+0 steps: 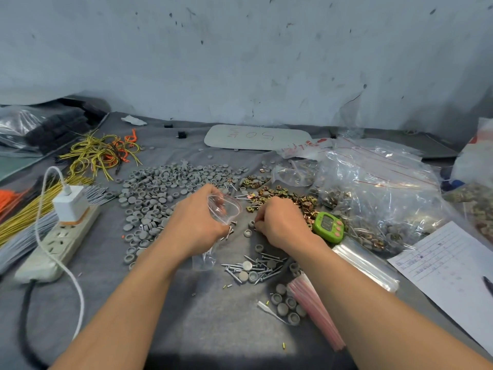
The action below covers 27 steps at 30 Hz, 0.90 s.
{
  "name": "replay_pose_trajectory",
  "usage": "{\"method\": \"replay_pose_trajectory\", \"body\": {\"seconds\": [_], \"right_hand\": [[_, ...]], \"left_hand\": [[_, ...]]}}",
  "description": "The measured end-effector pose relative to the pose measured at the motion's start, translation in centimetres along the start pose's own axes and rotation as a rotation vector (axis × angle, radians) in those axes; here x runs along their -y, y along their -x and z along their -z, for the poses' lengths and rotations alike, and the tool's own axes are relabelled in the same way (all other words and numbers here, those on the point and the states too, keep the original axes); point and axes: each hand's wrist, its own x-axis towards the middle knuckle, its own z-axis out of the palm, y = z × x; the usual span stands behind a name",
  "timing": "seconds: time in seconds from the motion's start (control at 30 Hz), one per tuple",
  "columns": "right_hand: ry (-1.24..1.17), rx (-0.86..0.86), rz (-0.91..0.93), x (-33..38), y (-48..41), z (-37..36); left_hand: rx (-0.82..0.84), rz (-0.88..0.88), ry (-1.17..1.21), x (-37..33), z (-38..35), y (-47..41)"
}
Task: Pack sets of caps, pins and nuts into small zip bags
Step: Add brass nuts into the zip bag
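My left hand (196, 221) grips a small clear zip bag (226, 209) with a red seal line, its mouth held open toward the right; a few pins poke out below the fingers. My right hand (280, 222) rests knuckles-up on the cloth, fingers curled over small parts beside a grey cap (251, 223); what it pinches is hidden. A wide spread of grey caps (165, 188) lies behind and to the left of my left hand. Brass-coloured nuts (282, 196) are heaped behind my right hand. Steel pins (256, 267) lie in a loose pile near my wrists.
A green timer (328, 227) sits right of my right hand. Large clear bags of packed sets (378, 188) fill the right side, with a paper sheet (450, 268) and a stack of empty zip bags (317, 303) nearer me. A power strip with a charger (66, 225) and wire bundles (101, 153) lie left.
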Motion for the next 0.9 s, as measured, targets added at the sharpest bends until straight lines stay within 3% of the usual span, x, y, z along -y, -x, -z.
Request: {"method": "replay_pose_trajectory", "body": {"seconds": [0.1, 0.23, 0.37, 0.63, 0.8, 0.9], "right_hand": [[-0.069, -0.039, -0.041, -0.2, -0.2, 1.1], [-0.496, -0.147, -0.044, 0.3, 0.5, 3.3], [-0.797, -0.097, 0.095, 2.2, 2.3, 4.8], [-0.636, 0.003, 0.226, 3.7, 3.8, 4.4], [-0.641, -0.195, 0.033, 1.2, 2.1, 5.3], [-0.299, -0.061, -0.057, -0.1, 1.1, 3.5]], "left_hand": [[0.005, 0.005, -0.033, 0.1, -0.2, 0.0], [0.002, 0.008, -0.058, 0.1, -0.4, 0.0], [0.014, 0.006, -0.085, -0.6, -0.9, 0.1], [0.023, -0.049, -0.022, -1.0, -0.9, 0.1], [-0.016, -0.006, 0.041, -0.8, -0.4, 0.1], [-0.01, -0.007, 0.062, -0.7, -0.1, 0.2]]}}
